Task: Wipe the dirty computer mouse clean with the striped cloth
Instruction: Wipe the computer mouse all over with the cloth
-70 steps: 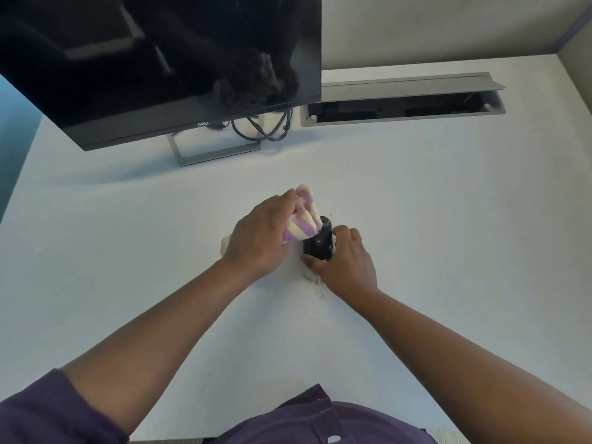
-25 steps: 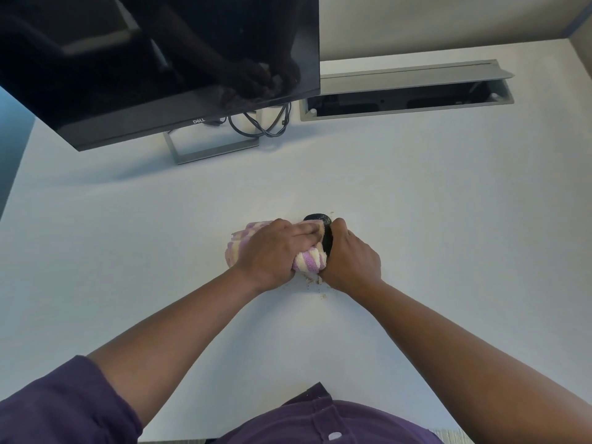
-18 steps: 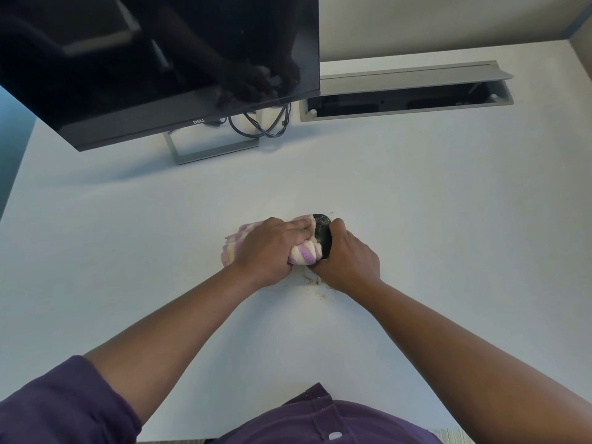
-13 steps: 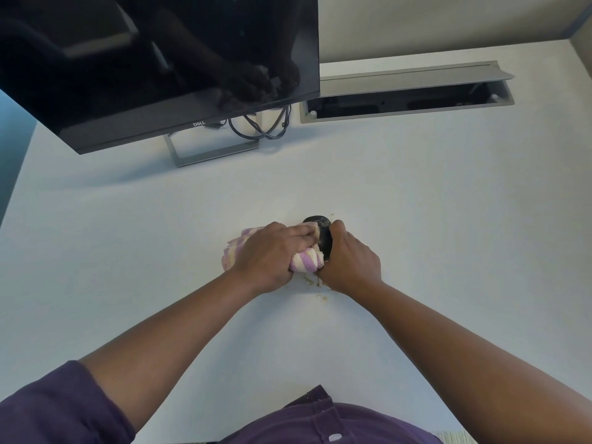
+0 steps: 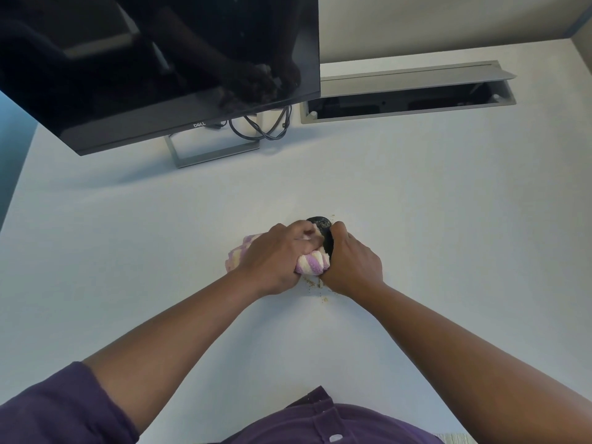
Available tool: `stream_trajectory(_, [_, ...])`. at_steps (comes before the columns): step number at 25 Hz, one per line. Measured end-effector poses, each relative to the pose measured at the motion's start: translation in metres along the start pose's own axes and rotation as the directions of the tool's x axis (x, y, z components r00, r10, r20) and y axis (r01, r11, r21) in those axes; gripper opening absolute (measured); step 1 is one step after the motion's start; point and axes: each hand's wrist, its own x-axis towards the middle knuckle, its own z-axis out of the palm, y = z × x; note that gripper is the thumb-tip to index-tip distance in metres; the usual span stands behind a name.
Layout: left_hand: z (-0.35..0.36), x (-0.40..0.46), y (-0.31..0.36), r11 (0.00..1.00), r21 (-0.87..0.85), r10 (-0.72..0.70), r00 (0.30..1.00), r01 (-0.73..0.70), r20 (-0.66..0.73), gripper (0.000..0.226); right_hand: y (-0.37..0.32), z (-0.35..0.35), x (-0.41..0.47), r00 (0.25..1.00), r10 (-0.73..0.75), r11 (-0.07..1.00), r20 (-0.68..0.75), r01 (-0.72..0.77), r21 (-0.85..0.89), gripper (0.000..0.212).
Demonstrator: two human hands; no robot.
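A black computer mouse (image 5: 323, 225) sits mid-desk, mostly hidden between my hands; only its far end and a sliver of its right side show. My left hand (image 5: 276, 257) grips a bunched purple-and-cream striped cloth (image 5: 312, 263) and presses it against the mouse's left side and top. My right hand (image 5: 352, 262) clasps the mouse from the right and near side, holding it on the white desk (image 5: 448, 235). Brownish crumbs (image 5: 315, 285) lie on the desk just below the cloth, between my wrists.
A dark Dell monitor (image 5: 153, 65) on a grey stand (image 5: 211, 155) fills the far left, with black cables (image 5: 262, 126) behind it. An open grey cable tray (image 5: 407, 105) is recessed at the far right of the desk. My purple shirt is at the bottom edge.
My left hand has rubbed the cloth back and forth over the mouse, now pressed low on its left side. The right hand has kept its hold on the mouse.
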Motion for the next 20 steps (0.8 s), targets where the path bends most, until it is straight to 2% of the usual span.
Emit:
stream_trajectory(6, [0.001,0.015,0.0,0.992,-0.061,-0.109,0.994,0.108,-0.012,0.069,-0.004,0.0,0.0,0.999,0.044,0.998,-0.003,-0.044,0.039,0.055])
stream_trajectory(9, [0.002,0.005,0.0,0.988,-0.143,0.056,0.996,-0.065,-0.07,0.062,0.0,0.0,0.0,1.0,0.025,0.999,0.011,-0.025,0.023,0.055])
stream_trajectory(11, [0.003,-0.002,-0.002,0.972,-0.119,0.189,0.976,-0.201,-0.11,0.061,0.002,0.002,-0.001,1.0,0.004,1.0,0.02,-0.004,0.009,0.055])
stream_trajectory(13, [0.002,0.0,-0.004,0.963,-0.104,0.24,0.965,-0.25,-0.104,0.061,0.004,0.004,-0.002,1.0,-0.002,1.0,0.013,0.002,0.029,0.054])
stream_trajectory(17, [0.0,0.008,-0.001,0.972,-0.021,0.232,0.969,-0.235,-0.086,0.057,0.003,0.006,-0.005,1.0,0.027,0.996,-0.002,-0.027,0.088,0.053])
stream_trajectory(20, [-0.003,0.02,-0.001,0.994,-0.016,0.105,0.989,-0.107,-0.107,0.056,0.0,0.008,-0.007,0.997,0.07,0.988,-0.037,-0.065,0.142,0.05])
